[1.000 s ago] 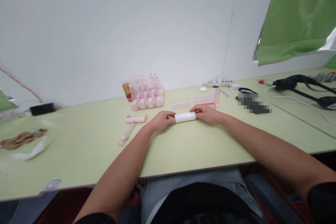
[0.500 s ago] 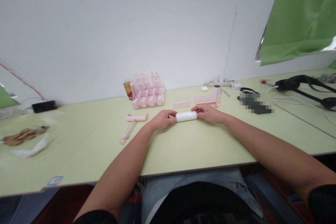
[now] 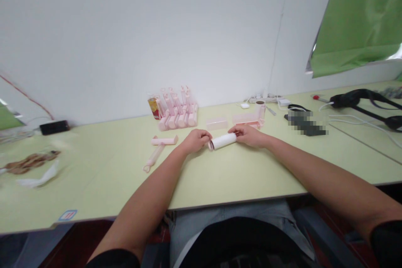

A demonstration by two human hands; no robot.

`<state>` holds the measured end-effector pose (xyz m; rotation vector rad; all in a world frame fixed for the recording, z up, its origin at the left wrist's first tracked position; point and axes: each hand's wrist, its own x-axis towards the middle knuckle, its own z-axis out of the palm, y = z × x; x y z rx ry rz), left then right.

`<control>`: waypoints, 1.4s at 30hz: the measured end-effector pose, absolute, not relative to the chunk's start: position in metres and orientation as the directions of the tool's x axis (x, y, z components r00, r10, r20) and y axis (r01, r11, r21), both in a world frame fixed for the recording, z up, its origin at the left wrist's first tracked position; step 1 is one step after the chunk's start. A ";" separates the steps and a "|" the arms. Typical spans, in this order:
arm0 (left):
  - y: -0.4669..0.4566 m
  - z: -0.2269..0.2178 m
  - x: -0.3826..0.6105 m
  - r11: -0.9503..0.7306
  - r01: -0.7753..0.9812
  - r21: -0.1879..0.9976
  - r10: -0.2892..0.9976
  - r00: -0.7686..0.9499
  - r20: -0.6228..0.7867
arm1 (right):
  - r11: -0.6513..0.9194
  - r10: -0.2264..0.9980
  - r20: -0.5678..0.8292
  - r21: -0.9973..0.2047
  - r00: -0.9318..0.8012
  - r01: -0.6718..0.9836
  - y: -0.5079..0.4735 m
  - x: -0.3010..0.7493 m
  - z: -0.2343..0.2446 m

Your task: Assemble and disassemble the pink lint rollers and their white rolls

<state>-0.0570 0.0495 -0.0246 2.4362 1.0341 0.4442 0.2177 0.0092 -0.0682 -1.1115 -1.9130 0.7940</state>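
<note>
A white lint roll (image 3: 224, 140) with a brown core lies slantwise just above or on the table; its left end is turned nearer to me. My right hand (image 3: 246, 135) pinches its right end between thumb and fingers. A pale pink end piece (image 3: 210, 145) shows at the core's left opening. Right above that piece is my left hand (image 3: 197, 140), its thumb and fingertips curled together; whether they grip the piece is unclear. To the left lie a pink cylindrical case (image 3: 165, 140) and a clear pink handle (image 3: 154, 157) with a heart-shaped loop.
Several pink rollers and handles (image 3: 179, 117) stand grouped near the wall. Clear pink boxes (image 3: 216, 124) lie behind my hands, beside an upright white roll (image 3: 260, 108). A phone (image 3: 54, 127) is far left; a dark flat object (image 3: 304, 123), cables and a black headset (image 3: 354, 100) are right.
The lint roll has tilted, its left end swinging towards me and out from my left fingers, baring the brown core and pink end piece. My right hand keeps its hold.
</note>
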 end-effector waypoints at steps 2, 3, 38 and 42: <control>0.048 -0.029 -0.052 -0.670 0.590 0.450 0.702 0.700 0.127 | 0.445 0.889 0.316 -0.767 -0.331 0.463 0.010 0.215 -0.069; 0.046 -0.032 -0.048 -0.704 0.587 0.401 0.680 0.719 0.143 | 0.454 0.888 0.324 -0.736 -0.326 0.502 0.010 0.213 -0.070; 0.055 -0.027 -0.062 -0.575 0.703 0.419 0.803 0.583 0.124 | 0.583 0.812 0.389 -0.506 -0.434 0.636 -0.043 0.160 -0.050; 0.052 -0.022 -0.063 -0.567 0.707 0.423 0.808 0.577 0.119 | 0.579 0.815 0.388 -0.503 -0.431 0.642 -0.043 0.161 -0.050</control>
